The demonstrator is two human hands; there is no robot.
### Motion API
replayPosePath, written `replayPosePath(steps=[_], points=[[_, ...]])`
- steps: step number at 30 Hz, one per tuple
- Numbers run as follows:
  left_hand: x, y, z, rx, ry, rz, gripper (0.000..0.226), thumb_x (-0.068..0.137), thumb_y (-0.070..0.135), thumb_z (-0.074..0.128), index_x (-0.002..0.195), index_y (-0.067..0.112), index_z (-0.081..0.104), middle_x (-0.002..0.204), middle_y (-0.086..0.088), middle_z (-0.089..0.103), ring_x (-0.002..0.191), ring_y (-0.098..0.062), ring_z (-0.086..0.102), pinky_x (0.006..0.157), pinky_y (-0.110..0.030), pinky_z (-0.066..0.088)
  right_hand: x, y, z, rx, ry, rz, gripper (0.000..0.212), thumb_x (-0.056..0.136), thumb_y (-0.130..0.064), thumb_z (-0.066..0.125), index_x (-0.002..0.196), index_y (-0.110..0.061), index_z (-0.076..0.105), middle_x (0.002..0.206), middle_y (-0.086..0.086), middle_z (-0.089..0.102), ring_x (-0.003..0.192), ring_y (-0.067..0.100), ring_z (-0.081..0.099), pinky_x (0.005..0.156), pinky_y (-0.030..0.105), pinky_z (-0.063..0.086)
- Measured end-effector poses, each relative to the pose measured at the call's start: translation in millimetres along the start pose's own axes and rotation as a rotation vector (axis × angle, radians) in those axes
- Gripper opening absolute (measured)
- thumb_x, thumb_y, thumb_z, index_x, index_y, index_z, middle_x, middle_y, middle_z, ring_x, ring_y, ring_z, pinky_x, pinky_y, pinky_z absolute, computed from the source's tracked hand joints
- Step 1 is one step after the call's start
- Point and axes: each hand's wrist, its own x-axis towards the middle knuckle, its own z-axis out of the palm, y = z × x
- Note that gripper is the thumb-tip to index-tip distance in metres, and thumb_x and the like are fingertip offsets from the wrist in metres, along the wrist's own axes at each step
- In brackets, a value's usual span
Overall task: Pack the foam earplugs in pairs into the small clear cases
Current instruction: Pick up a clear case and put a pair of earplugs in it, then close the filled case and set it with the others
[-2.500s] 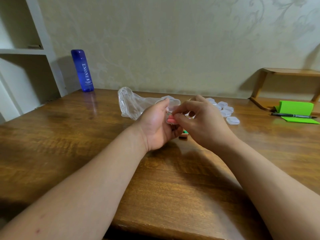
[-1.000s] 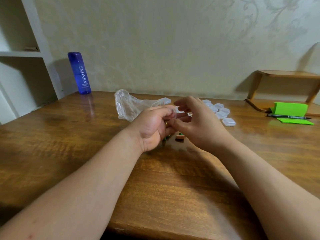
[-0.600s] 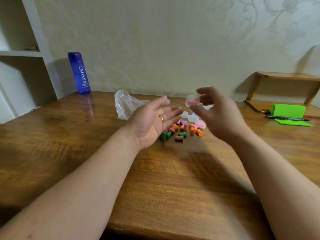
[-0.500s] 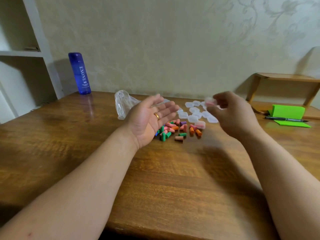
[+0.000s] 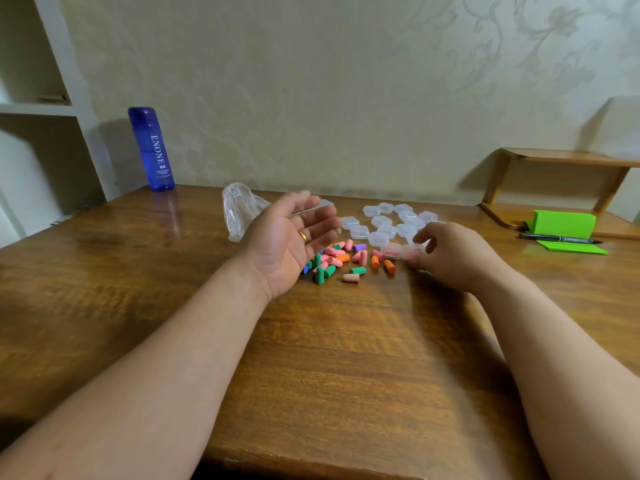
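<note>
Judging from their look, the foam earplugs [image 5: 337, 259] can be expected to be very light, soft and springy. They are best pinched gently at mid-length between thumb and forefinger, since a hard squeeze would flatten them and a careless brush would set them rolling. They are heaped loose on the wooden surface [image 5: 346, 358], just beyond the left hand. The empty clear cases [image 5: 391, 220], clustered behind the heap, are likely to be stiff, smooth and easily skidded. They are better taken by their edges and steadied while the lid is pressed shut.

The left hand [image 5: 291, 239] is held open, palm up, fingers relaxed, with nothing in it. The right hand [image 5: 453, 259] is lowered at the right end of the heap and is curled on a filled case [image 5: 412, 252] with pink plugs inside, set just beside another filled case [image 5: 391, 250]. How firmly it is gripped cannot be told through the blur.

Compared with half a second earlier, the filled case has been brought down from mid-air to the surface, while the left hand has been kept open in much the same place. Two and a half seconds earlier both hands were joined around a case.
</note>
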Motion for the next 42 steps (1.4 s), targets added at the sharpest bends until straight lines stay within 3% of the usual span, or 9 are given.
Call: replayPosePath(steps=[4,7,14,18,22,26,32,38,42], points=[[0.2,-1.0,0.6,0.008,-0.002,0.003,0.026,0.107,0.026,0.058,0.122,0.005,0.064,0.1,-0.014,0.076,0.091,-0.025,0.077,0.073,-0.032,0.064,-1.4,-3.4,5.4,0.041,0.015,0.002,0.044,0.097,-0.041,0.074,0.137,-0.026,0.065,0.119,0.0,0.07,0.092,0.016,0.064,0.088,0.037,0.056],[-0.9,-0.9,1.1,0.017,0.003,-0.001,0.028,0.106,0.026,0.059,0.124,0.005,0.064,0.103,-0.015,0.076,0.092,-0.025,0.077,0.073,-0.032,0.064,0.9,-1.1,6.6,0.118,0.015,0.026,0.05,0.095,-0.047,0.076,0.139,-0.028,0.064,0.118,-0.002,0.07,0.102,0.019,0.065,0.091,0.04,0.057],[-1.3,-0.5,0.6,0.007,0.013,-0.003,0.033,0.107,0.028,0.058,0.129,0.005,0.064,0.104,-0.015,0.077,0.093,-0.026,0.077,0.073,-0.033,0.064,8.9,21.4,2.3,0.15,0.299,0.185,0.032,0.097,-0.024,0.061,0.128,-0.023,0.069,0.124,0.009,0.069,0.114,0.033,0.062,0.096,0.046,0.056],[-0.6,-1.9,0.2,0.01,0.014,-0.013,0.039,0.108,0.031,0.056,0.135,0.004,0.062,0.107,-0.016,0.076,0.095,-0.027,0.077,0.074,-0.034,0.064,11.0,23.6,5.3,0.084,0.243,0.251,0.041,0.099,-0.031,0.06,0.138,-0.023,0.063,0.14,0.015,0.056,0.128,0.038,0.055,0.103,0.048,0.049],[-0.2,-4.0,1.7,0.022,0.006,-0.027,0.041,0.108,0.032,0.055,0.137,0.004,0.062,0.107,-0.016,0.076,0.098,-0.028,0.076,0.076,-0.034,0.064,10.2,22.5,9.6,0.019,0.154,0.277,0.053,0.095,-0.051,0.068,0.141,-0.026,0.06,0.135,0.012,0.062,0.121,0.034,0.06,0.095,0.045,0.054],[-0.9,-4.8,3.6,0.033,-0.015,-0.033,0.041,0.108,0.032,0.056,0.137,0.005,0.062,0.107,-0.016,0.076,0.099,-0.027,0.074,0.076,-0.034,0.065,10.2,23.3,11.8,0.012,0.174,0.287,0.04,0.098,-0.045,0.065,0.133,-0.025,0.063,0.121,0.006,0.071,0.11,0.03,0.066,0.081,0.038,0.05],[0.1,-5.6,2.8,0.046,-0.035,-0.031,0.04,0.106,0.032,0.057,0.136,0.005,0.063,0.109,-0.016,0.075,0.101,-0.028,0.074,0.077,-0.034,0.065,10.2,22.0,13.8,-0.017,0.18,0.272,0.04,0.098,-0.042,0.065,0.133,-0.023,0.061,0.127,0.008,0.068,0.117,0.032,0.062,0.087,0.042,0.052],[1.0,-6.5,1.6,0.059,-0.058,-0.026,0.035,0.106,0.03,0.059,0.13,0.005,0.065,0.108,-0.016,0.075,0.097,-0.027,0.074,0.08,-0.034,0.064,4.9,14.4,7.5,0.252,0.32,0.251,0.052,0.1,-0.04,0.057,0.149,-0.024,0.053,0.145,0.014,0.049,0.122,0.034,0.059,0.088,0.037,0.041],[1.3,-7.9,1.3,0.077,-0.07,-0.022,0.032,0.105,0.028,0.059,0.126,0.006,0.067,0.108,-0.016,0.075,0.096,-0.026,0.075,0.08,-0.034,0.064,-1.7,-5.8,6.5,0.383,0.364,0.112,0.047,0.099,-0.041,0.056,0.141,-0.02,0.061,0.138,0.011,0.053,0.103,0.018,0.05,0.086,0.032,0.039]])
